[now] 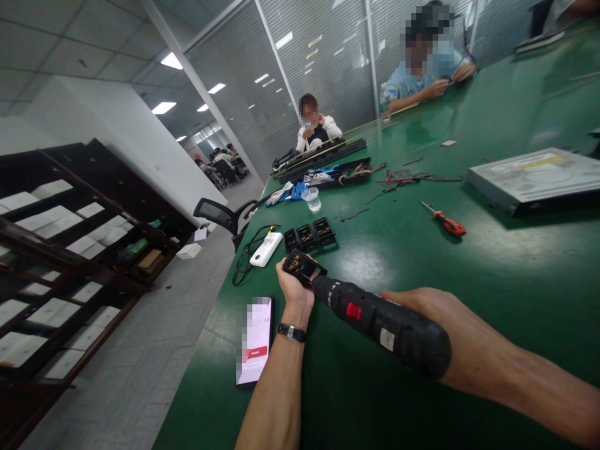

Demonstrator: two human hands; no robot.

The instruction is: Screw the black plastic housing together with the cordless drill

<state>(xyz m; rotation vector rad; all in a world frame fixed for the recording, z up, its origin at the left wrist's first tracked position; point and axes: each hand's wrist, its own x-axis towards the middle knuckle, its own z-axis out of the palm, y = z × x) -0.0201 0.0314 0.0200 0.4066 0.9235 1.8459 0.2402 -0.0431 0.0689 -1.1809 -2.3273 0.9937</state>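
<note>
My left hand [294, 287] is closed around a small black socket module [300, 264] with brass contacts, held just above the green table [422, 262]. My right hand [435, 325] grips a black electric screwdriver [379, 322] with a red switch; its tip points into the module. Three similar black modules [309, 235] lie in a row just beyond my left hand.
A phone [255, 340] lies by the table's left edge near my left wrist. A white power bank [266, 249] with black cable, a plastic cup [312, 199], a red screwdriver [445, 222] and a disc drive [534, 178] lie further off. Two people sit at the far end.
</note>
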